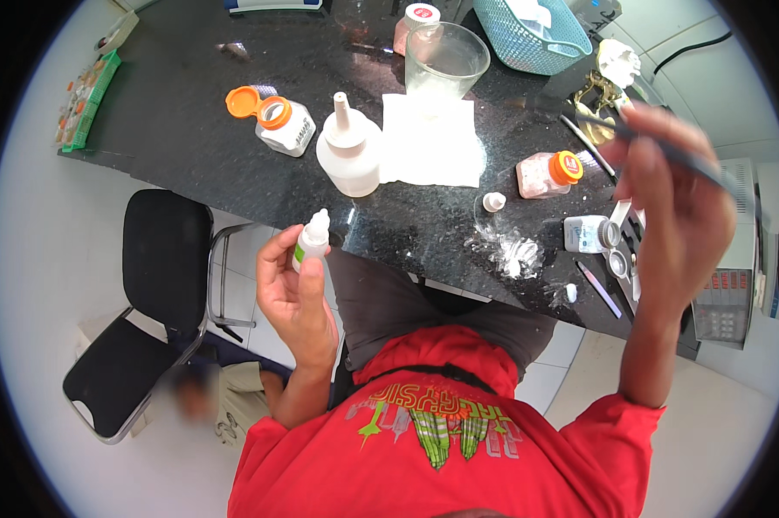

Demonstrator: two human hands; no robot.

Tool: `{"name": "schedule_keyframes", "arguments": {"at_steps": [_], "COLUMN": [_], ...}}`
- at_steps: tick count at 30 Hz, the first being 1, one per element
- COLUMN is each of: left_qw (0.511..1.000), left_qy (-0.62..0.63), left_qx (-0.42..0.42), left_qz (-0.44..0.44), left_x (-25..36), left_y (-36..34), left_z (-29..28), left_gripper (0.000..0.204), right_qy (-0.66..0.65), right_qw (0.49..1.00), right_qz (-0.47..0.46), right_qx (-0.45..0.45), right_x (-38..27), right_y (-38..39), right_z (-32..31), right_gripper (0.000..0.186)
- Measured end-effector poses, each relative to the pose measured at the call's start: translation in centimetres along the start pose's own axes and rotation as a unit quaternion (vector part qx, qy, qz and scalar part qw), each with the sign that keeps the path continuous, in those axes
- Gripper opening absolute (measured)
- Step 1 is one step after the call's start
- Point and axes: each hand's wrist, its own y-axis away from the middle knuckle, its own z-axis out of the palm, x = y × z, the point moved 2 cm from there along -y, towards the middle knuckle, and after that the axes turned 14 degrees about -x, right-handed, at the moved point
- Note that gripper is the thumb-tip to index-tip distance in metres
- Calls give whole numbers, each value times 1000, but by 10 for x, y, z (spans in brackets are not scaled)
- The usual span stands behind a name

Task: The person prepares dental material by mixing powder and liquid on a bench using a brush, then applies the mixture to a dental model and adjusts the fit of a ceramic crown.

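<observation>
My left hand (290, 306) grips a small white dropper bottle (312, 242) with a green label. My right hand (670, 203), raised at the right, holds a long dark, slim tool (684, 157). Below and left of it lie an orange-capped jar of pink contents (540, 177), a small white cap (494, 202), smeared white powder (520, 257), a silver-lidded container (588, 234) and a lilac stick (598, 288). Above the dropper bottle stand a white squeeze bottle (349, 164) and an open orange-lidded jar (284, 129), beside a white paper sheet (432, 151).
The dark counter (173, 86) also holds a glass beaker (447, 56), a pink jar (415, 30), a blue basket (523, 34) and a green rack (87, 99). A grey machine (722, 306) is at right. A black chair (165, 255) and another person (242, 397) are lower left.
</observation>
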Motion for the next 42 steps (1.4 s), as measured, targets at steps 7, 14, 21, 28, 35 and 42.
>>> {"name": "schedule_keyframes", "arguments": {"at_steps": [7,14,21,28,35,42], "left_qw": [999,999,998,998,997,1000], "left_qy": [-40,-49,-60,-56,-69,15], "left_qx": [-4,1,11,4,17,13], "left_qz": [14,2,8,10,9,1], "left_x": [-3,-4,-3,-2,-4,-2], "left_y": [13,15,11,8,14,6], "left_z": [-9,-18,-26,-25,-31,-22], "left_gripper": [40,42,42,42,43,44], "right_qy": [42,207,182,196,144,-6], "right_qw": [998,964,971,966,988,993], "right_qz": [35,6,-17,-13,-40,-79], "right_qx": [-34,-165,-157,-166,-47,-88], "right_x": [27,35,58,60,22,-8], "right_y": [-84,-104,-111,-113,-87,2], "right_z": [12,42,56,60,22,29], "right_gripper": [27,28,33,31,17,15]}}
